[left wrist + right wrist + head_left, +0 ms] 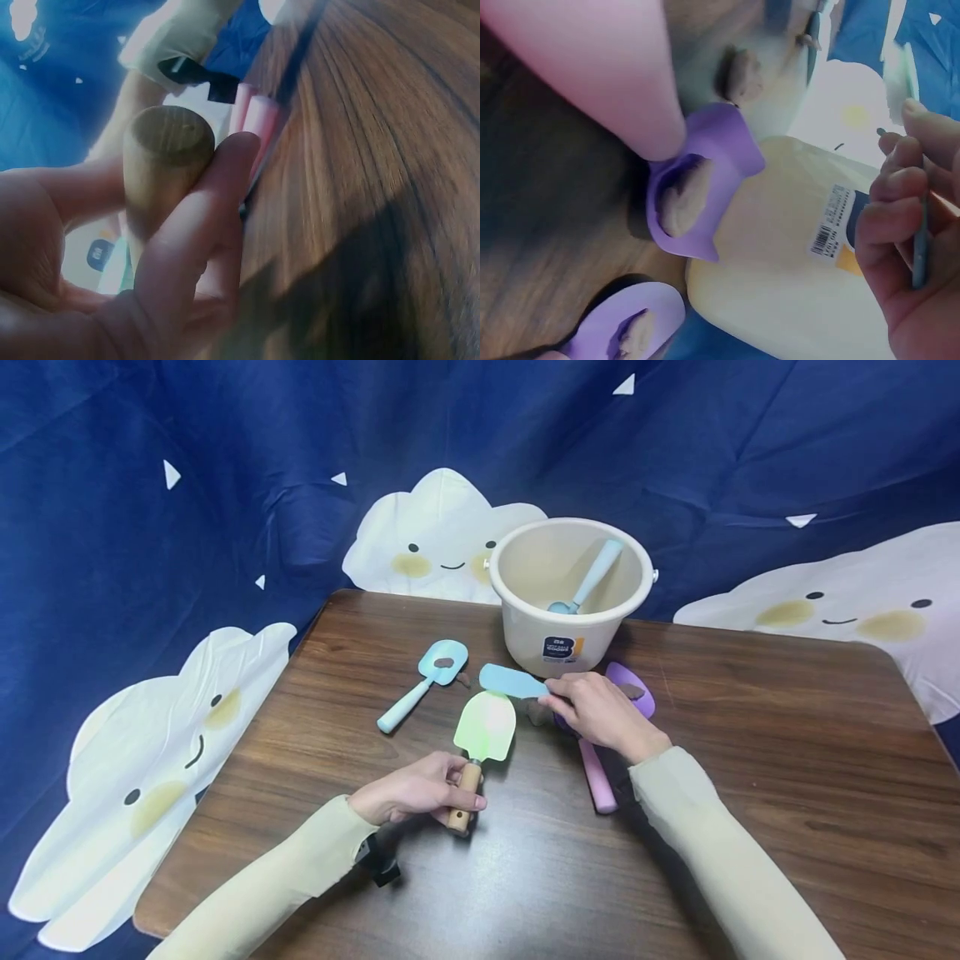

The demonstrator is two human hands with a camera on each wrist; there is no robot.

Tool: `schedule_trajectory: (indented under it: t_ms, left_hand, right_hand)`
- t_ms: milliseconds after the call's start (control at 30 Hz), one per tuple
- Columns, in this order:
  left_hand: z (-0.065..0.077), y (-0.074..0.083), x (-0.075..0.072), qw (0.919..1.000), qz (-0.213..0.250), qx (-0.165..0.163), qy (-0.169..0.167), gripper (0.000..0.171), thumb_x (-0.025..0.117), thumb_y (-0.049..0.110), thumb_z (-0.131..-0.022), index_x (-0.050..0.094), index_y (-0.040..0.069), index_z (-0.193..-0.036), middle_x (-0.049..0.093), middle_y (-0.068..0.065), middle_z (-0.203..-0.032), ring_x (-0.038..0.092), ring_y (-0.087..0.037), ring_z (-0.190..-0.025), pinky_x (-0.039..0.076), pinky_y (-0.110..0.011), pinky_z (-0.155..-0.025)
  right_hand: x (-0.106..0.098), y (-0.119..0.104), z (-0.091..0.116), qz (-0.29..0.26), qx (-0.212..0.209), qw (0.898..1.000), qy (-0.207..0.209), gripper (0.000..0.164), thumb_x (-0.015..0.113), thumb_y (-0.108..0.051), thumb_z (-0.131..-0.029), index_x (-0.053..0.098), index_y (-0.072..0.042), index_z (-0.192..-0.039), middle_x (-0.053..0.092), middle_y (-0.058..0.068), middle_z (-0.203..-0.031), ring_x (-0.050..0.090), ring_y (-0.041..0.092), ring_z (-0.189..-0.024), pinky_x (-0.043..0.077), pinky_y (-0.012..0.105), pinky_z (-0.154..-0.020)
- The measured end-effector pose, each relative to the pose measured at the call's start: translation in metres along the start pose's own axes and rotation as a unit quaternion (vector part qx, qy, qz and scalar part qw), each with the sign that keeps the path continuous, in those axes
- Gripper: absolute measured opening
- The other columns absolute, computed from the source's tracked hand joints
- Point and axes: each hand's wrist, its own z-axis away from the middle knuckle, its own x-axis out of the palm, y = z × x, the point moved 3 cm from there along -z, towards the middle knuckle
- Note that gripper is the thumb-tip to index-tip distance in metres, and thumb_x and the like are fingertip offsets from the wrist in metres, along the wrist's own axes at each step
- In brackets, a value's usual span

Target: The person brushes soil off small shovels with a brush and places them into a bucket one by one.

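My left hand [420,789] grips the wooden handle [161,165] of a toy shovel with a pale green blade [486,727], the blade pointing away from me. My right hand [596,706] pinches a flat light blue spatula-like tool [510,681], its rounded blade pointing left. That blade overlaps the tip of the green one in the head view. Below the right hand lie two purple shovels with pink handles [597,777], partly hidden by it. In the right wrist view, brown lumps sit in both the larger purple blade [735,142] and the smaller purple blade [667,300].
Behind the hands stands a beige bucket [525,631] with a light blue tool [597,575] leaning inside. A light blue shovel [405,706] bearing a brown lump [444,662] lies to the left. Another brown lump [537,713] rests on the wooden table [750,760].
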Motion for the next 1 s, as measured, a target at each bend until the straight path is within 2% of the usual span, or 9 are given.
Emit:
schedule_trajectory:
  t_ms: [133,233,300,400,567,700,833,1000]
  left_hand:
    - [-0.001,0.0,-0.002,0.9997,-0.021,0.007,0.004,0.039,0.071,0.008,-0.084,0.05,-0.011,-0.11,0.06,-0.007,-0.084,0.065,-0.017,-0.071,0.058,-0.028,-0.06]
    - [-0.002,0.001,-0.002,0.9994,-0.032,0.008,0.007,0.039,0.071,0.01,-0.084,0.051,-0.011,-0.11,0.06,-0.007,-0.085,0.064,-0.015,-0.07,0.057,-0.027,-0.059]
    - [-0.003,0.001,-0.002,0.9994,-0.034,0.008,0.008,0.04,0.071,0.01,-0.084,0.05,-0.011,-0.111,0.059,-0.007,-0.085,0.064,-0.015,-0.07,0.057,-0.026,-0.058]
    - [-0.005,0.002,-0.001,0.9996,-0.027,0.009,0.007,0.04,0.071,0.009,-0.084,0.049,-0.011,-0.112,0.059,-0.007,-0.086,0.065,-0.016,-0.07,0.058,-0.026,-0.059]
    - [-0.008,0.006,0.001,0.9997,-0.022,0.011,0.006,0.041,0.071,0.008,-0.085,0.049,-0.011,-0.113,0.059,-0.007,-0.088,0.065,-0.017,-0.072,0.058,-0.027,-0.06]
    - [-0.01,0.009,0.002,0.9998,-0.017,0.012,0.003,0.041,0.07,0.008,-0.085,0.048,-0.01,-0.115,0.06,-0.007,-0.088,0.065,-0.016,-0.072,0.059,-0.029,-0.062]
    - [-0.01,0.012,0.005,0.9998,-0.007,0.016,-0.004,0.04,0.069,0.006,-0.086,0.048,-0.01,-0.115,0.063,-0.006,-0.086,0.067,-0.017,-0.073,0.06,-0.032,-0.063]
    - [-0.011,0.014,0.007,0.9997,0.008,0.017,-0.016,0.039,0.067,0.003,-0.087,0.045,-0.011,-0.117,0.064,-0.003,-0.086,0.067,-0.017,-0.074,0.061,-0.033,-0.066]
  right_hand:
    - [-0.007,0.001,-0.002,-0.012,0.0,1.0,0.019,0.018,0.064,-0.022,-0.093,0.062,-0.008,-0.082,0.058,0.002,-0.071,0.054,0.019,-0.067,0.048,0.034,-0.064]
    - [-0.012,0.0,-0.001,-0.026,0.006,0.999,0.023,0.017,0.065,-0.022,-0.093,0.067,-0.006,-0.088,0.063,0.004,-0.077,0.057,0.019,-0.071,0.05,0.035,-0.067]
    - [-0.014,-0.002,0.001,-0.035,0.008,0.999,0.022,0.021,0.065,-0.023,-0.092,0.07,-0.003,-0.097,0.069,0.007,-0.085,0.063,0.021,-0.077,0.053,0.038,-0.072]
    - [-0.016,-0.006,0.004,-0.05,0.006,0.999,0.01,0.024,0.066,-0.024,-0.092,0.071,-0.003,-0.102,0.071,0.007,-0.088,0.066,0.02,-0.08,0.055,0.038,-0.073]
    - [-0.015,-0.016,0.011,-0.081,-0.011,0.996,-0.025,0.023,0.067,-0.025,-0.091,0.073,-0.007,-0.104,0.071,0.002,-0.087,0.061,0.012,-0.074,0.053,0.033,-0.069]
    - [-0.012,-0.024,0.017,-0.111,-0.018,0.992,-0.056,0.026,0.067,-0.024,-0.091,0.072,-0.006,-0.109,0.073,0.003,-0.095,0.062,0.008,-0.078,0.055,0.033,-0.073]
    - [-0.007,-0.029,0.022,-0.122,-0.019,0.989,-0.08,0.019,0.067,-0.023,-0.091,0.073,-0.012,-0.104,0.071,-0.005,-0.092,0.059,0.005,-0.077,0.054,0.03,-0.073]
    - [-0.002,-0.028,0.026,-0.113,-0.026,0.99,-0.082,0.015,0.068,-0.024,-0.09,0.074,-0.015,-0.101,0.07,-0.007,-0.089,0.06,0.005,-0.078,0.054,0.03,-0.074]
